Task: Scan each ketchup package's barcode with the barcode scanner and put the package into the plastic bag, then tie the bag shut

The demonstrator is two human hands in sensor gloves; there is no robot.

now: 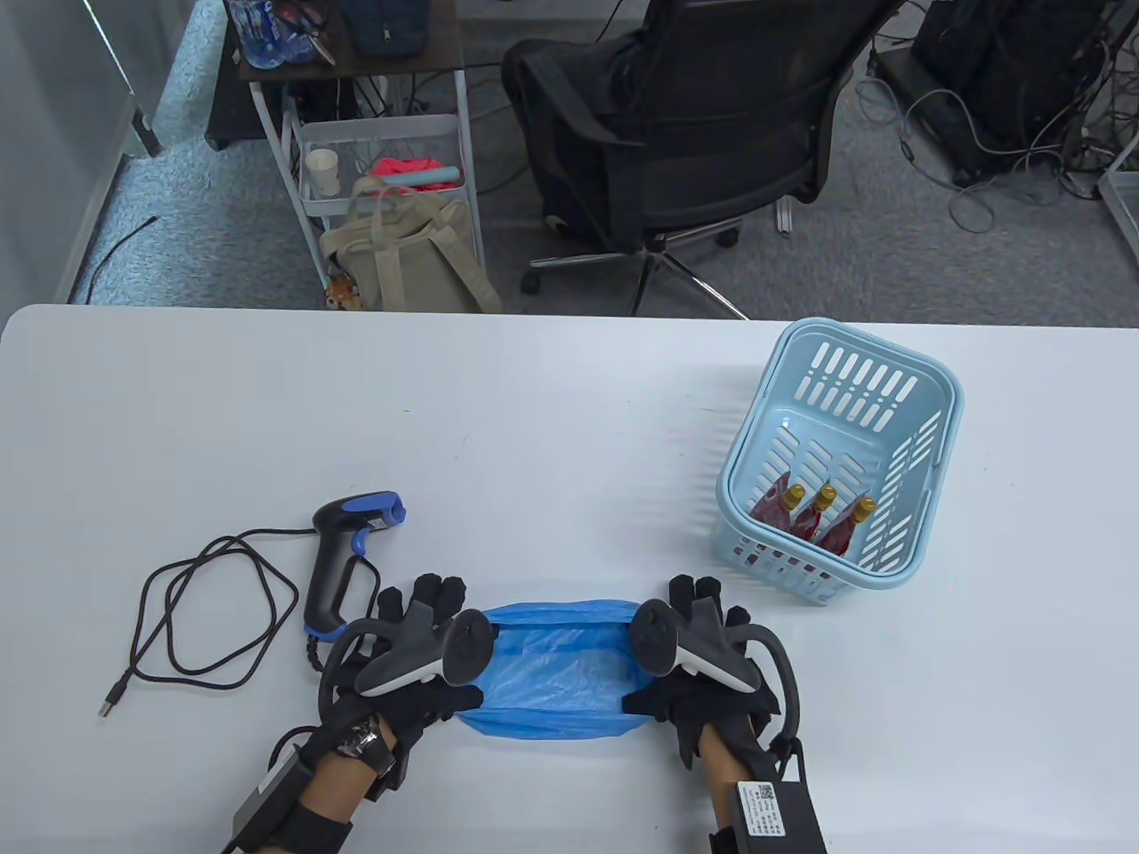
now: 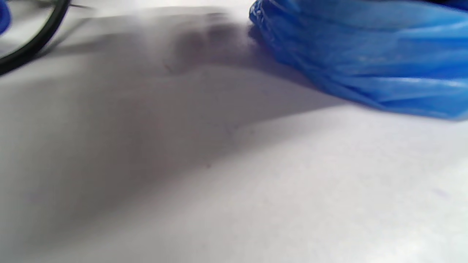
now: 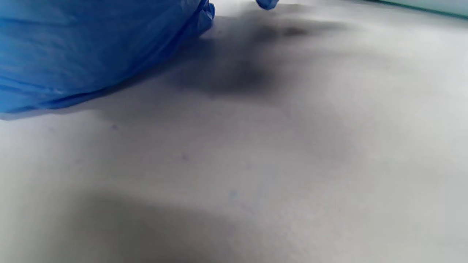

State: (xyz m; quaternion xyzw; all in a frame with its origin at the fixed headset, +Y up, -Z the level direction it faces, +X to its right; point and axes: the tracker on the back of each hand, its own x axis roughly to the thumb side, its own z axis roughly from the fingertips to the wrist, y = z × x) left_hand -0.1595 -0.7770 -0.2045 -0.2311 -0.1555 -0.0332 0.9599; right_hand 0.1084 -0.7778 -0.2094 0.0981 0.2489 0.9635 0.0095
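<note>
scanner (image 1: 343, 556) left of bag (image 1: 561, 667), basket (image 1: 841, 463) right

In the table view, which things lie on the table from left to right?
Scanner cable → barcode scanner → left hand → blue plastic bag → right hand → light blue basket holding ketchup packages.

A blue plastic bag (image 1: 561, 667) lies crumpled at the table's near edge, its mouth spread wide. A black-and-blue barcode scanner (image 1: 343, 560) lies just left of it, cable looped. Three red ketchup packages (image 1: 814, 520) with yellow caps lean in a pale blue basket (image 1: 841, 458).
</note>
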